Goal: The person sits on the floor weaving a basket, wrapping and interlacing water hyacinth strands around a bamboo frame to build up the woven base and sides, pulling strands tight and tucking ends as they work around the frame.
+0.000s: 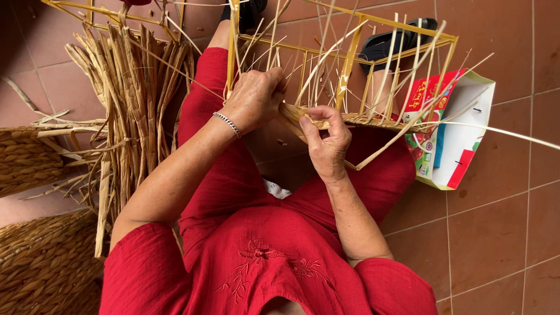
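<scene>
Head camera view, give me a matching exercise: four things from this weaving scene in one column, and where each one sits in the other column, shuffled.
Things:
1. bundle of dried straw
2. paper bag
3. bracelet
4. basket frame

Places:
A. on the left wrist
B. on the tiled floor at the right
C. held across the lap by both hands
D. on the floor beside the left leg

Pairs: 1-D, 2-B, 3-A, 4-C
</scene>
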Tool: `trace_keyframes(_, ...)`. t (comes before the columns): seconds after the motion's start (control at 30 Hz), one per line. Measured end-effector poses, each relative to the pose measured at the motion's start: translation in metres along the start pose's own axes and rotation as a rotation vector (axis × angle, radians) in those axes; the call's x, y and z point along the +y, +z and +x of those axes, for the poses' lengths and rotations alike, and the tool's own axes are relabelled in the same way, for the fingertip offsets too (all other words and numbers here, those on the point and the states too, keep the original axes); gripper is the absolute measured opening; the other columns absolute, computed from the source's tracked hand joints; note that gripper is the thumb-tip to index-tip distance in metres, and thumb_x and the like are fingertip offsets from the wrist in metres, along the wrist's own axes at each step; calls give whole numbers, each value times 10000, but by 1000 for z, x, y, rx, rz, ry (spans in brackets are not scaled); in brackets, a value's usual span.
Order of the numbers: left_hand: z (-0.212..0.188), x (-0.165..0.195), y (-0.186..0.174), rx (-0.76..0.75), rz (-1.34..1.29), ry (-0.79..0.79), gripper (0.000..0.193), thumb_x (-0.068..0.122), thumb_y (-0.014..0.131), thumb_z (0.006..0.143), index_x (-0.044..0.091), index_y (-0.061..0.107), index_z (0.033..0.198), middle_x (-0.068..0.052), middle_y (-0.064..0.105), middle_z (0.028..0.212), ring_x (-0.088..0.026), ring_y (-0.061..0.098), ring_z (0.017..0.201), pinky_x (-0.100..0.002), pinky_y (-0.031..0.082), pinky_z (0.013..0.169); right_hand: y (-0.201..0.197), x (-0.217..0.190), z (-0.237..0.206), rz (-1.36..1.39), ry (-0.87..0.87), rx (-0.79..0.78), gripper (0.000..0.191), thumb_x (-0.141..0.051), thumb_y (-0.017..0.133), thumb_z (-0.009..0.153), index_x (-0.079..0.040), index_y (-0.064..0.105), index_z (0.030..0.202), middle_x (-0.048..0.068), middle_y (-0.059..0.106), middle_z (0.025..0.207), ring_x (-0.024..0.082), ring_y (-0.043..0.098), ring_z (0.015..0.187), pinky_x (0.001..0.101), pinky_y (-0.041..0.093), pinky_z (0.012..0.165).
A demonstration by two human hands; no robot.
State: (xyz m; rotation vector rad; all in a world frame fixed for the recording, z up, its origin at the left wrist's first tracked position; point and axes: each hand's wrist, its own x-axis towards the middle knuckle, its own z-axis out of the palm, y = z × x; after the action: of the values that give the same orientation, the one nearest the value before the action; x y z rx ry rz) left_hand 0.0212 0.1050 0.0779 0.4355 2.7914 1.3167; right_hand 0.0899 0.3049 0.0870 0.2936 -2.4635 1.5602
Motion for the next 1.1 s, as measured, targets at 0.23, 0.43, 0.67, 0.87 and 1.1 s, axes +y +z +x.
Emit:
trace_keyframes(0.23, -11, 10, -9, 146, -66, 87, 475, -20, 642, 865, 15, 492, 1314, -180, 676, 1046, -427, 681, 900, -509, 557, 752, -81, -29, -32, -395, 244, -397, 775, -268, 880, 780, -78, 496, 1425, 91, 744, 804, 178, 707, 618, 336, 573, 596)
trace_keyframes(0.43, -23, 16, -8, -20, 150, 198, 155, 2, 693, 960, 70, 630, 1084, -132, 620, 1065, -323, 683, 868, -446, 563, 721, -184, -70, -64, -548, 429, -244, 201, -169, 833, 863, -52, 780, 1019, 79, 741, 826, 159, 683, 662, 293, 522, 606)
trace_keyframes(0.67, -33, 32, -26, -5, 91, 381, 426, -52, 647, 808, -14, 642, 1233, -102, 659, 1099, -314, 653, 1009, -412, 563, 815, -198, -83, -56, -577, -40, 175, 182, -123, 893, 1031, 2, 764, 1060, 49, 688, 959, 167, 635, 848, 267, 482, 710)
trace_keyframes(0.87, -42, 39, -14, -43, 181, 320, 177, 34, 723, 936, 22, 644, 1093, -148, 690, 984, -330, 654, 940, -442, 556, 791, -168, -89, 2, -963, -486, 470, 195, -145, 906, 922, -11, 801, 1016, 78, 644, 951, 288, 618, 1030, 442, 498, 876)
trace_keyframes(1.1, -32, 17, -4, 87, -187, 29, 211, 44, 670, 990, 43, 517, 1136, -158, 703, 882, -365, 712, 796, -444, 549, 661, -100, -113, 11, -310, -630, 27, 221, -3, 815, 929, 13, 726, 1131, 134, 698, 1123, 300, 694, 1071, 412, 570, 945)
